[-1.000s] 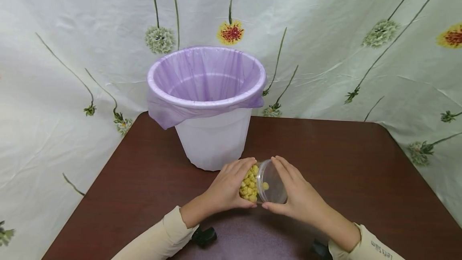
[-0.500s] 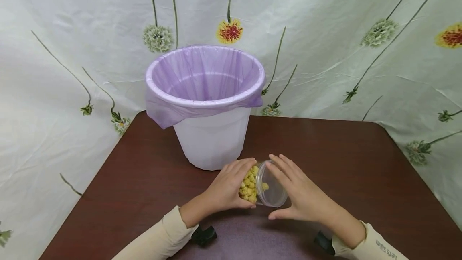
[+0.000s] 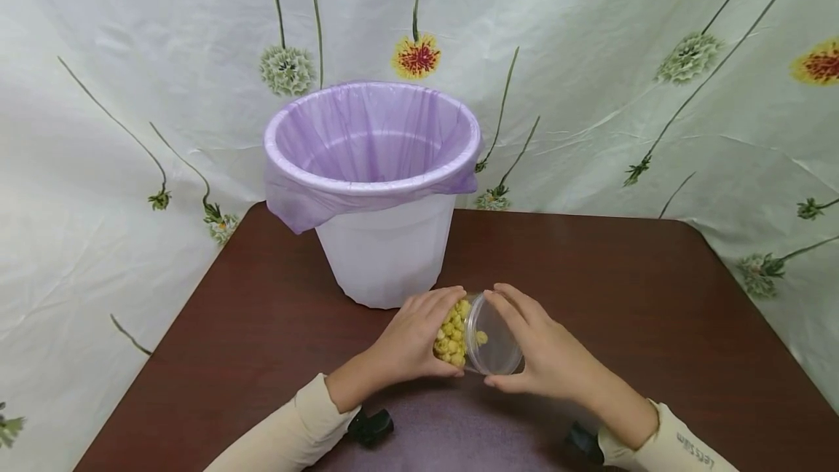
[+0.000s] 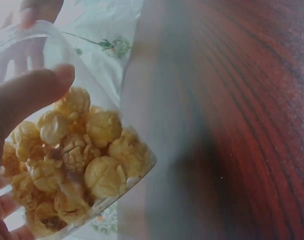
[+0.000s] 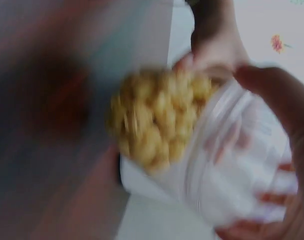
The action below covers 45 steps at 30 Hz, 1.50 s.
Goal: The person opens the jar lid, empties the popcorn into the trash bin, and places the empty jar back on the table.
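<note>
My left hand grips a clear plastic jar of yellow popcorn, tipped on its side over the table's near part. The jar's clear round lid faces right. Around the lid's rim, my right hand has its fingers at the top and thumb at the bottom. In the left wrist view, popcorn balls press against the jar wall, with the left thumb across it. Motion blurs the right wrist view, where the lid lies between the right thumb and fingers.
Behind the hands, at the back left of the dark red-brown table, stands a white bin with a purple liner folded over its rim. A flower-print cloth hangs behind. Purple fabric shows at the front edge.
Half a second ago the right hand spread, its thumb away from the lid; now the thumb and fingers are back around the rim. The left hand and jar stay in place.
</note>
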Each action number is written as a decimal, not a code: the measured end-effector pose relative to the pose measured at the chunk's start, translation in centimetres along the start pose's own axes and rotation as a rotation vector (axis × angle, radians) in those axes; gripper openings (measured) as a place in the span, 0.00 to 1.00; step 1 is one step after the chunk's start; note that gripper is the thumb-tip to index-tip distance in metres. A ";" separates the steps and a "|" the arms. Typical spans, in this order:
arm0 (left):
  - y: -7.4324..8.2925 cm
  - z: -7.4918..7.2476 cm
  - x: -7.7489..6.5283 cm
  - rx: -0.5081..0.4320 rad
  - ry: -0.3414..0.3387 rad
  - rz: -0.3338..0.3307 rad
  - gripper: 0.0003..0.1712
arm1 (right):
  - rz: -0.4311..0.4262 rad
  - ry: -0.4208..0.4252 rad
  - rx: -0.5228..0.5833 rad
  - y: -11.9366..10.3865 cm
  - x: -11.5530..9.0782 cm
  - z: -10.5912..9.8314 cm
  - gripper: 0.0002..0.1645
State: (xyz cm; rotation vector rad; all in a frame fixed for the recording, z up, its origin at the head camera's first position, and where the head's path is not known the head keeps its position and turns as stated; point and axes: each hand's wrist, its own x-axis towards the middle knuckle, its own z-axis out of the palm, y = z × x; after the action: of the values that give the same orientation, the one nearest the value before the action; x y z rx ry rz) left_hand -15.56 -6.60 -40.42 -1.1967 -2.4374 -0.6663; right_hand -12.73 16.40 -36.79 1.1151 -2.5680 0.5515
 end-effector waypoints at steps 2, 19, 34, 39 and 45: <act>0.0 0.0 0.0 -0.011 -0.015 0.000 0.62 | -0.100 -0.022 -0.001 0.6 0.0 -0.3 0.63; -0.3 -0.1 0.0 -0.018 0.001 -0.032 0.61 | 0.267 -0.012 0.051 -1.6 0.4 -0.2 0.59; -0.2 -0.5 0.2 -0.051 0.008 -0.015 0.62 | 0.212 -0.119 0.108 -1.0 0.4 -1.4 0.68; -0.1 -0.4 0.1 -0.055 0.000 -0.010 0.62 | 0.055 -0.068 0.032 -0.5 0.6 -1.5 0.64; 0.2 -0.6 0.0 -0.117 -0.038 -0.016 0.61 | -0.110 -0.100 0.063 -0.1 0.7 -2.4 0.62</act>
State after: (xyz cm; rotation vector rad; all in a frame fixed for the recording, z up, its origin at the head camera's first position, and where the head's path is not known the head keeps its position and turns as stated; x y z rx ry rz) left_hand -15.34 -6.80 -39.90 -1.2464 -2.4711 -0.8082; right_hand -12.84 17.01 -34.34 1.3282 -2.5698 0.5666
